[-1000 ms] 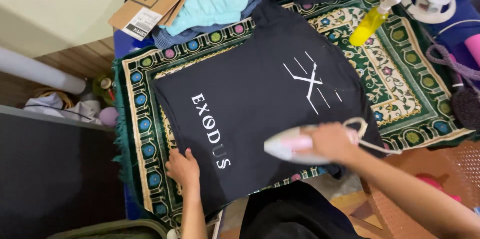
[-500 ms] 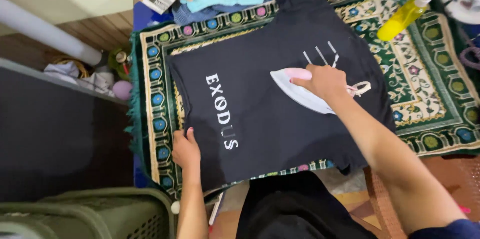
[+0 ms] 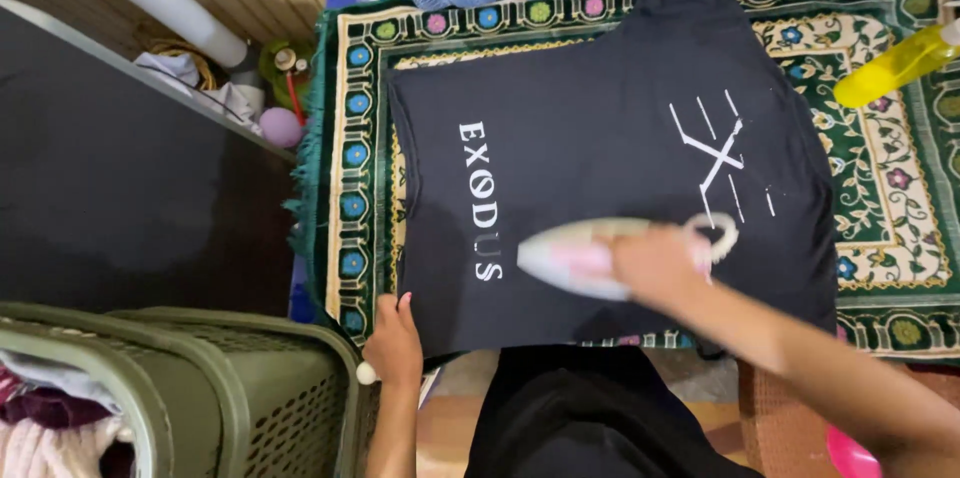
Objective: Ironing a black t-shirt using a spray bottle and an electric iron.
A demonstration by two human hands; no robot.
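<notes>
A patterned green prayer-style rug [image 3: 905,228] is serving as a padded ironing surface across the frame's centre, with a dark printed T-shirt [image 3: 600,128] lying flat on it. The right hand [image 3: 655,263], fingers clenched around the handle, is pressing a pale steam iron [image 3: 570,260] at lower centre, while the left hand [image 3: 393,343], fingers loosely curled, is pinning the hem taut.

Left hand [image 3: 393,343] low in view, forearm coming straight up from the bottom edge, palm down, fingers [image 3: 405,304] together and pointing away from the body, lying flat. Right hand [image 3: 655,263] blurred, curled closed in a fist-like grip, knuckles up. Right forearm bare, running diagonally from the lower right corner toward the middle. Hands well apart.
</notes>
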